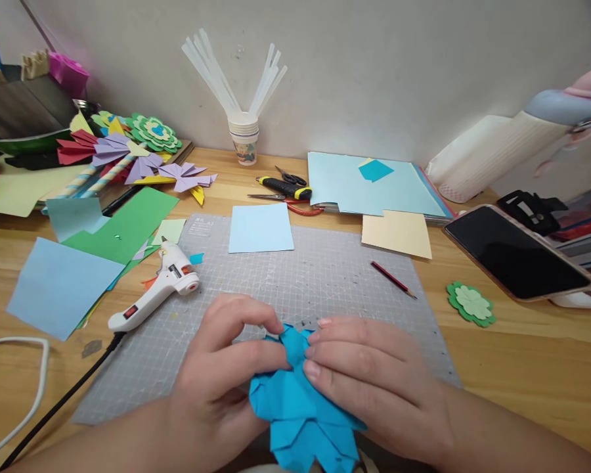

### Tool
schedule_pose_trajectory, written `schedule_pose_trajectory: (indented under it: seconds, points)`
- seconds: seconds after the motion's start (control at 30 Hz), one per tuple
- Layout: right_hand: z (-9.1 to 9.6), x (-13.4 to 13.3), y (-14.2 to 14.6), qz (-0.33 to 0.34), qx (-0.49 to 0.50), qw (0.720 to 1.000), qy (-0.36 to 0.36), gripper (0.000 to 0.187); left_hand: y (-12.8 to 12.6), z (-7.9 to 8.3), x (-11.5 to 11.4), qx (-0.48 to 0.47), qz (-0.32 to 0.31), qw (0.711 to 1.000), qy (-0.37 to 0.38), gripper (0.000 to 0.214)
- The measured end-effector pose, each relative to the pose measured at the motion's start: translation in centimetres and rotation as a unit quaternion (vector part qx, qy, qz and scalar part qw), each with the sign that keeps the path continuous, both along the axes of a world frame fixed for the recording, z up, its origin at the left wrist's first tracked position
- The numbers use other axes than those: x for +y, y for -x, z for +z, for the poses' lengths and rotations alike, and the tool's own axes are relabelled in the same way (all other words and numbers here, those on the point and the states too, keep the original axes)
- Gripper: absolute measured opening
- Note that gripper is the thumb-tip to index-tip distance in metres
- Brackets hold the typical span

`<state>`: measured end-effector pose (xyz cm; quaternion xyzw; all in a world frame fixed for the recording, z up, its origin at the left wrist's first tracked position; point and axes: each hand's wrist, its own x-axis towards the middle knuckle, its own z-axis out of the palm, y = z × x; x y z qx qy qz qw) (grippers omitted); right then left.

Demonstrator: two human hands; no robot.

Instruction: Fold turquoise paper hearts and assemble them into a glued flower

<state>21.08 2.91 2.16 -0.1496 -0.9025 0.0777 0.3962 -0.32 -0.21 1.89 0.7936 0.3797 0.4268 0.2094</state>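
Observation:
A folded blue paper piece (295,401) with several pointed flaps lies between my two hands at the near edge of the grey cutting mat (320,282). My left hand (221,368) pinches its upper left part, with the thumb and index finger at a small raised fold. On the upper right of the same paper, the fingers of my right hand (374,374) press together on top; that thumb is hidden. Left of my hands, a white glue gun (152,292) rests on the mat. Beyond them is a light blue paper square (261,227).
A pencil (394,280), a cream paper (396,233) and a phone (519,249) lie to the right, near a green paper flower (471,303). Behind stand scissors (290,176), a cutter (284,188) and cups (244,138) of glue sticks. Paper flowers (128,151) crowd the left; a black cord (59,401) trails there.

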Motion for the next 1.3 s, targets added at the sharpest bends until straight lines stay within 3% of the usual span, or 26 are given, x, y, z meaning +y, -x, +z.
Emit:
schedule_pose_trajectory:
  seconds: [0.2,0.5,0.77,1.07,1.3]
  points:
    - [-0.1,-0.1,0.1,0.007,0.021,0.999,0.023,0.020,-0.2,0.0,-0.1,-0.023,0.017,0.999,0.033,0.016]
    - [-0.5,0.0,0.1,0.005,0.030,0.999,0.020,0.021,-0.2,0.0,0.1,-0.031,0.011,0.999,-0.005,0.005]
    - [-0.3,0.2,0.1,0.014,0.017,0.999,0.035,0.025,-0.3,0.7,0.2,-0.004,0.007,1.000,-0.004,0.009]
    - [-0.9,0.1,0.4,-0.015,0.074,0.993,0.095,0.020,0.0,-0.2,-0.2,-0.005,0.024,0.999,0.021,0.029]
    - [-1.1,0.3,0.5,0.009,0.069,0.992,0.109,0.018,-0.2,-0.4,-0.1,-0.024,0.026,0.997,0.065,0.023]
